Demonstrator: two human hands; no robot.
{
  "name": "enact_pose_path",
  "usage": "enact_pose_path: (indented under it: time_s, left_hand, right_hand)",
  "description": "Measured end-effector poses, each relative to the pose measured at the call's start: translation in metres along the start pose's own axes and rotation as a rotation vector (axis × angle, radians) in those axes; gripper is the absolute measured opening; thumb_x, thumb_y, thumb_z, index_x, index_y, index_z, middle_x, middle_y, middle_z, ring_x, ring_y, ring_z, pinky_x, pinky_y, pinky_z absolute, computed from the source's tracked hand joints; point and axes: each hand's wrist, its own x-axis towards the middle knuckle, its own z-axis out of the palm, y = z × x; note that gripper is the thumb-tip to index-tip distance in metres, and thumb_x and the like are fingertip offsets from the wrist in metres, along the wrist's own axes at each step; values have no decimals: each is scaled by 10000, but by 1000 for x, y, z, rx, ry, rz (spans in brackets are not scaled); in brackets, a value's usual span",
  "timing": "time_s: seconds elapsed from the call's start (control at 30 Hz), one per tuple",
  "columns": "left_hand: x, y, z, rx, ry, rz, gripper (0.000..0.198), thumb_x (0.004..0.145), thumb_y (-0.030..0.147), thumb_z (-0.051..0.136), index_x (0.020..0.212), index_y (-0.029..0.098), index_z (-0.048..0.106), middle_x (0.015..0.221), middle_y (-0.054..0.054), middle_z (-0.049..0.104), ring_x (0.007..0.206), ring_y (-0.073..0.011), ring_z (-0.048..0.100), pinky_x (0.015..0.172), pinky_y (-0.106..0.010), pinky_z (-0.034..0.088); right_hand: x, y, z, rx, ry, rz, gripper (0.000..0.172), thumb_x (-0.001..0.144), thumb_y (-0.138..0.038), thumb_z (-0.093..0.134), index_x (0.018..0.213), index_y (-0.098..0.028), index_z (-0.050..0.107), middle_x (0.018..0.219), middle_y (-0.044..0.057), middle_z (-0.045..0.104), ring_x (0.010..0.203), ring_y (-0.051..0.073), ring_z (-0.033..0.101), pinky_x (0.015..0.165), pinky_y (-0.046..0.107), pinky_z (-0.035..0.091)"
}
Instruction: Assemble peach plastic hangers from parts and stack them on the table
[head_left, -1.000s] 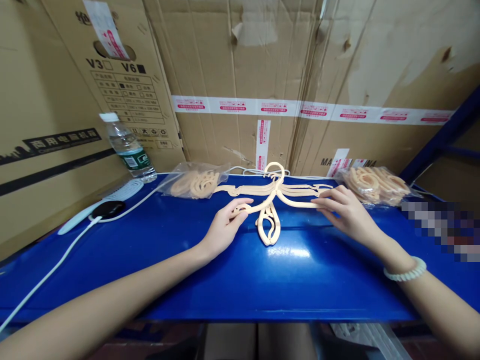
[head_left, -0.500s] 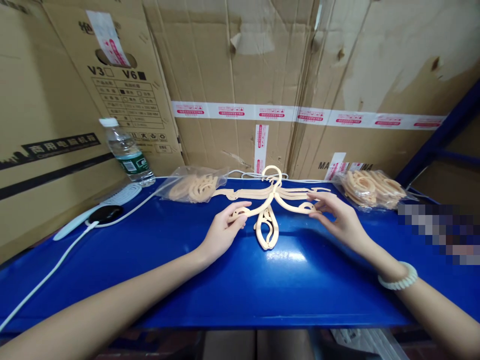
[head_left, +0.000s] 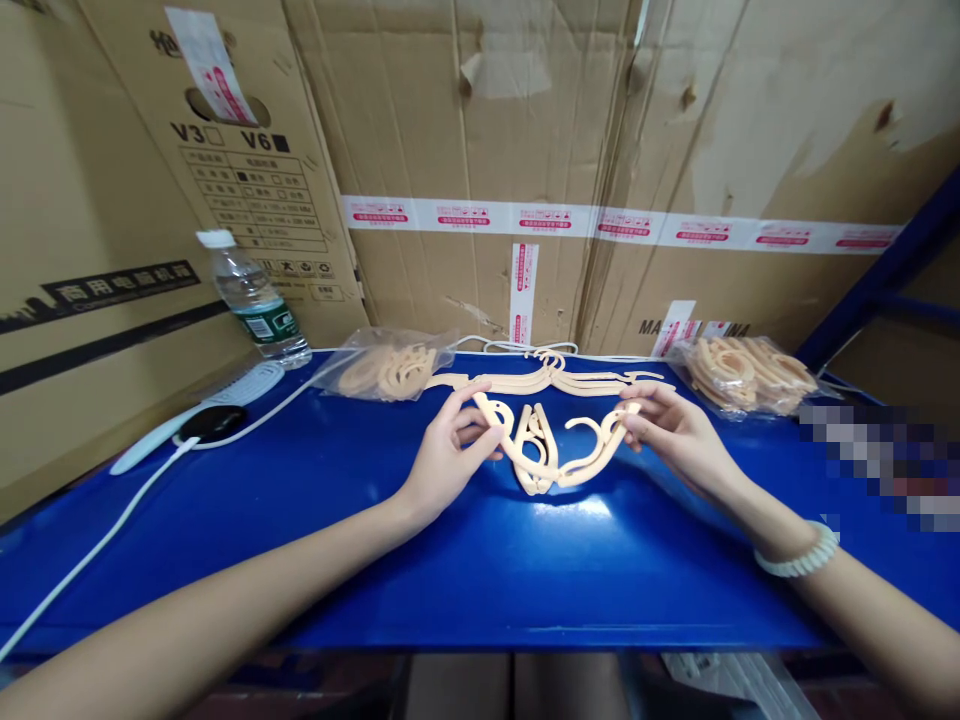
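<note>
A cream plastic folding hanger (head_left: pixel 592 462) is held between both hands above the blue table (head_left: pixel 480 580). Its two arms bend upward from the middle joint in a V, and the curved hook lies in along the right arm. My left hand (head_left: pixel 454 450) pinches the left arm's end between thumb and fingers. At the tip of the right arm, my right hand (head_left: pixel 671 430) grips in the same manner. Just behind, a folded hanger (head_left: pixel 529 450) lies on the table, partly covered by the held one. Farther back rest several opened hangers (head_left: pixel 517 384), side by side.
Clear bags of folded hangers stand at the back: a left bag (head_left: pixel 390 368) and a right bag (head_left: pixel 750 375). To the left are a water bottle (head_left: pixel 259 305), a pale blue hairbrush (head_left: pixel 165 430) and a black round device (head_left: pixel 212 428) on a white cable. Cardboard (head_left: pixel 465 130) walls the rear.
The hanger's arms have gone from sloping down beneath an upright hook to bending upward. The hook has swung down to the right. Both hands keep their hold at the ends.
</note>
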Motion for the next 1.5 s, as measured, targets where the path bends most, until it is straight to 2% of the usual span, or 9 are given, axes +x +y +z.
enact_pose_path:
  time_s: [0.17,0.3,0.43,0.6,0.73,0.9,1.13,1.37,1.5]
  left_hand:
    - [-5,0,7,14,-64,41,654,821,286,732,1359,225,366,781,41,648,726,-134,687,623,-224,602]
    - [-7,-2,9,13,-79,64,410,825,286,736,1092,221,433,790,26,674,699,-130,686,620,-228,598]
    - [-10,-2,10,96,-109,74,217,853,287,715,870,178,528,816,3,646,746,-124,675,638,-220,602]
    - [-10,-2,10,103,-99,84,178,865,288,709,856,167,580,838,-7,645,786,-136,681,653,-226,614]
    - [-10,-2,9,109,-83,131,152,876,279,696,853,170,593,824,-6,646,792,-141,684,647,-218,607]
    - [-14,0,9,208,-109,221,83,887,230,683,950,186,652,998,-35,669,976,-163,675,792,-241,605]
    - [-17,-2,10,187,-235,239,243,904,180,664,1143,217,640,1201,-56,642,1102,-183,659,921,-305,596]
    - [-18,3,11,140,-446,138,478,907,170,646,1367,236,532,1370,-104,598,1192,-225,644,986,-369,583]
    - [-17,4,12,108,-409,86,520,899,180,646,1397,221,504,1422,-134,584,1176,-241,671,1023,-412,566]
  right_hand:
    - [-7,-2,19,153,-117,33,404,790,-341,829,985,-241,490,868,13,725,657,126,634,626,276,544]
    - [-10,-5,27,147,-192,7,413,839,-336,791,1097,-245,482,953,43,749,743,146,687,728,318,582]
    - [-12,-4,34,144,-189,-32,416,850,-331,782,1083,-274,442,945,22,750,814,174,723,761,338,602]
    - [-17,-7,39,-75,-332,-107,167,920,-342,695,951,-200,613,947,52,711,859,171,706,779,305,596]
    - [-19,-10,37,-216,-419,-181,219,960,-343,637,1093,-193,727,1133,93,702,998,199,698,864,325,584]
    - [-19,-9,34,-281,-390,-206,325,949,-370,652,1256,-285,715,1295,87,660,1181,244,644,960,374,561]
    - [-19,-8,31,-296,-344,-207,330,960,-340,639,1283,-307,700,1278,82,650,1157,236,657,975,385,558]
    - [-20,-13,32,-369,-363,-280,337,972,-335,615,1300,-309,684,1335,89,637,1254,264,602,1034,448,528]
    - [-20,-12,28,-393,-299,-232,337,961,-385,623,1274,-284,694,1403,106,601,1290,300,579,989,462,563]
